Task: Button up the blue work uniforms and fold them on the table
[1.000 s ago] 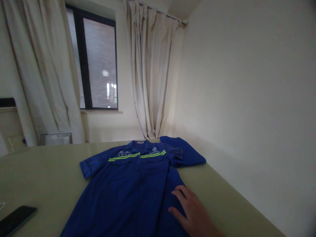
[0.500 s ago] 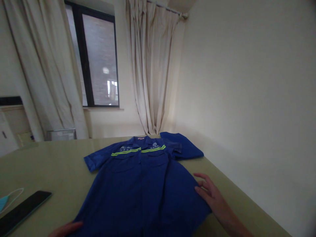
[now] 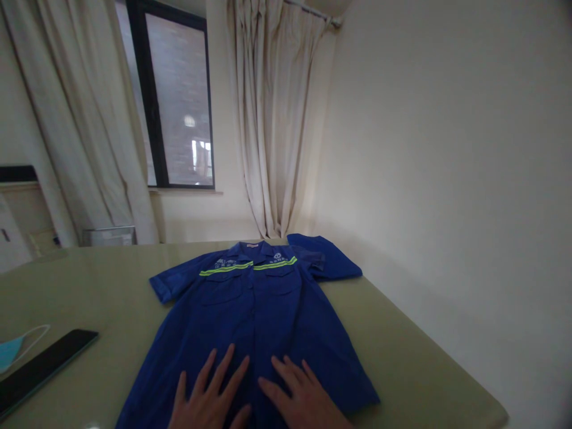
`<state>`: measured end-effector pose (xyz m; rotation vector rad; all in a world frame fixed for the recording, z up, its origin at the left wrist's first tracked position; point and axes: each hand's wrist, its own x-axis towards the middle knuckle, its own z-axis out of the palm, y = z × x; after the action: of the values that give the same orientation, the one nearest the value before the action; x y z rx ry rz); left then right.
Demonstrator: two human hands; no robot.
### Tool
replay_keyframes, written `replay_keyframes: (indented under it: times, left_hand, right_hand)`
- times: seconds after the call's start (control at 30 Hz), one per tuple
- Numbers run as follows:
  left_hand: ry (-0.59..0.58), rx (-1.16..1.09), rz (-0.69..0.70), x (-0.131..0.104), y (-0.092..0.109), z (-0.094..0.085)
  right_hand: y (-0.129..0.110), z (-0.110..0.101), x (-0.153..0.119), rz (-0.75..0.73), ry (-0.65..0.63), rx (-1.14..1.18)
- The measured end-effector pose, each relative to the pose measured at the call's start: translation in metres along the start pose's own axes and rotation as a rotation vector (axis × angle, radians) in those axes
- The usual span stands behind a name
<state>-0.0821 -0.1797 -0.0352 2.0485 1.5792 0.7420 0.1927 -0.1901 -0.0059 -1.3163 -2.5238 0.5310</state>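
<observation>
Both hands had been brought in from the shirt's edges since half a second earlier, when the right one was out at the right hem and the left one barely peeked in at the bottom. Now the left hand (image 3: 209, 396) and the right hand (image 3: 298, 398) were laid flat, side by side, on the lower front of the blue work shirt (image 3: 250, 319), fingers spread and nothing gripped, just pressed palm-down on the cloth with thumbs nearly touching.

No real containers were seen anywhere, so nothing to report on that front; only two chest pockets were stitched on the shirt, under the yellow reflective stripe (image 3: 248, 266), and whether anything was kept in them couldn't be told.

The shirt was spread face up on the pale green table (image 3: 402, 351), collar pointed away toward the window (image 3: 176, 107), short sleeves stretched out to both sides. A second piece of blue cloth (image 3: 328, 259) was tucked just behind the right sleeve, touching it. Off to the left, well apart from the shirt, a dark phone (image 3: 42, 369) was laid at the table's edge, with a light blue face mask (image 3: 15, 348) just beside it. Cream curtains (image 3: 268, 125) were hung on both sides of the window, and a plain wall was run along the right side of the table.
</observation>
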Motion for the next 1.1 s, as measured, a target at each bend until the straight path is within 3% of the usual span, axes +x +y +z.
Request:
replay_keyframes:
  times: [0.1, 0.23, 0.37, 0.47, 0.6, 0.7, 0.8, 0.97, 1.1]
  left_hand:
    - [0.007, 0.156, 0.030, 0.042, 0.017, 0.003]
    - [-0.062, 0.416, 0.062, 0.097, 0.004, -0.009]
    - [0.015, 0.500, 0.061, 0.125, -0.005, -0.018]
    - [0.090, 0.448, 0.224, 0.119, -0.001, -0.023]
    - [0.072, 0.363, 0.445, 0.095, 0.007, -0.026]
    - [0.058, 0.339, 0.471, 0.085, 0.009, -0.022]
    - [0.067, 0.369, 0.454, 0.086, 0.012, -0.014]
    - [0.076, 0.429, 0.384, 0.093, 0.027, -0.003]
    - [0.148, 0.251, 0.395, 0.093, 0.030, -0.001]
  right_hand:
    - [-0.003, 0.001, 0.037, -0.077, -0.034, -0.047]
    - [0.009, -0.022, 0.085, -0.001, -0.084, -0.037]
    - [0.019, -0.023, 0.119, 0.030, 0.041, -0.024]
    - [0.025, -0.017, 0.124, 0.014, 0.135, 0.048]
    - [0.033, -0.018, 0.121, -0.047, 0.227, 0.318]
    - [0.039, -0.020, 0.124, -0.039, 0.311, 0.574]
    - [0.043, -0.017, 0.127, 0.090, 0.414, 0.726]
    - [0.041, -0.014, 0.128, 0.130, 0.543, 0.837]
    - [0.038, -0.019, 0.127, 0.146, 0.636, 0.787]
